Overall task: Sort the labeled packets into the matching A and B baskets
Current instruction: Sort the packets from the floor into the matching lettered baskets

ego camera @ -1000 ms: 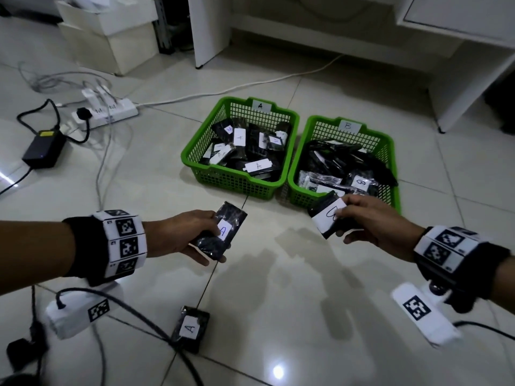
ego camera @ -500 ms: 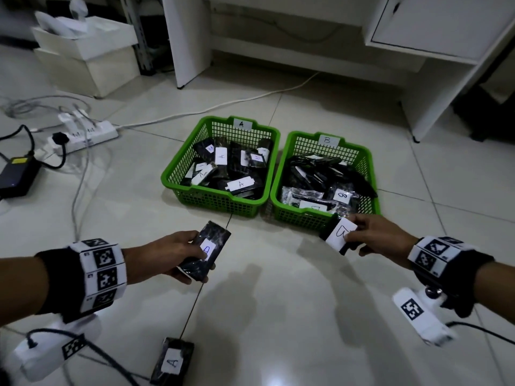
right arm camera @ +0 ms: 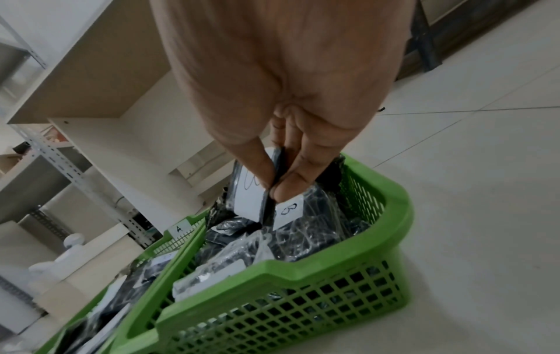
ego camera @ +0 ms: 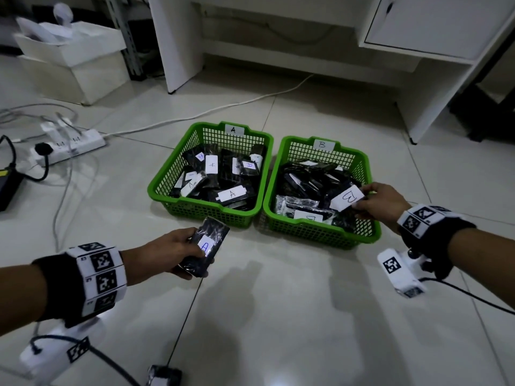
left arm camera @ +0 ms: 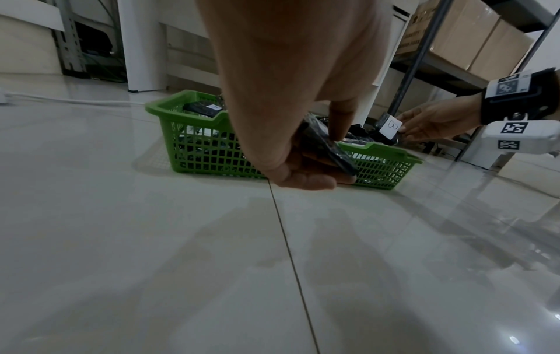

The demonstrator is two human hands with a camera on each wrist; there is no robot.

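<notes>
Two green baskets stand side by side on the tiled floor, basket A [ego camera: 161, 181] on the left and basket B [ego camera: 372, 174] on the right, both holding several black packets. My left hand [ego camera: 178, 247] grips a black packet labelled A [ego camera: 205, 247] just in front of basket A, above the floor. My right hand [ego camera: 381, 200] pinches a packet labelled B [ego camera: 347, 198] over basket B's right side; in the right wrist view thumb and fingers [right arm camera: 257, 172] clamp this B packet [right arm camera: 247, 191] above the pile. Another A packet [ego camera: 164, 378] lies on the floor at the bottom edge.
A power strip [ego camera: 69, 143] with cables and a black adapter [ego camera: 8, 185] lie on the floor at the left. White boxes [ego camera: 72, 65] stand at the back left. White desk legs [ego camera: 178, 43] and a white cable [ego camera: 223, 110] are behind the baskets.
My right hand has carried the B packet from in front of basket B to above its inside. My left hand with the A packet has come closer to basket A.
</notes>
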